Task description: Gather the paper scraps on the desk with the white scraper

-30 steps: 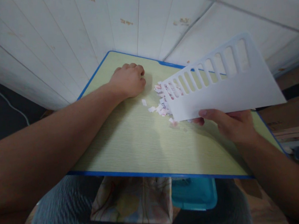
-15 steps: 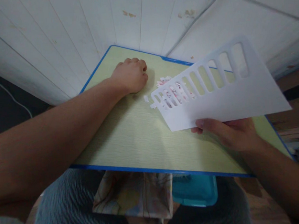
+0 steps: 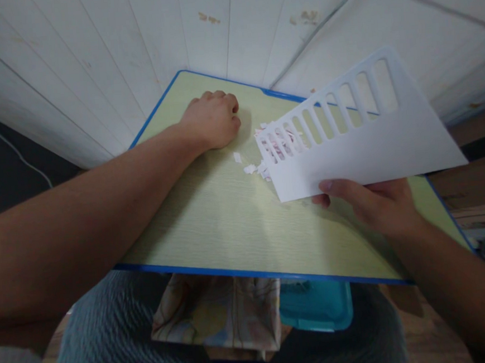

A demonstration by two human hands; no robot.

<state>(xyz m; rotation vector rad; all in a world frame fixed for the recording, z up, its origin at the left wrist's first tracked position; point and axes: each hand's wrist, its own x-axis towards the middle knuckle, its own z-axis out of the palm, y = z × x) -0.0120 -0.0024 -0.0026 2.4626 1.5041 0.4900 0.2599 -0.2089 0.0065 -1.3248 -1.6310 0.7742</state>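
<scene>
My right hand (image 3: 374, 202) grips the lower edge of a white sheet (image 3: 345, 159), thumb in front. A row of rounded slots runs along the sheet's upper side, growing longer toward the right. The sheet is tilted above the table (image 3: 212, 217), and its left end overlaps a small pile of torn paper scraps (image 3: 263, 171), some showing through the slots. Left of that pile, on the tabletop, rests my left hand (image 3: 215, 120) with its fingers curled into a fist. Its palm is hidden, so whether anything is inside does not show.
The pale tabletop has a blue rim and stands against a white panelled wall (image 3: 152, 49) with a cable (image 3: 322, 24). Below the front edge are a patterned fabric item (image 3: 223, 311) and a teal plastic container (image 3: 319, 307), between my legs.
The sheet in my right hand has risen slightly and its left end has shifted right, uncovering more scraps. My left hand stays in place.
</scene>
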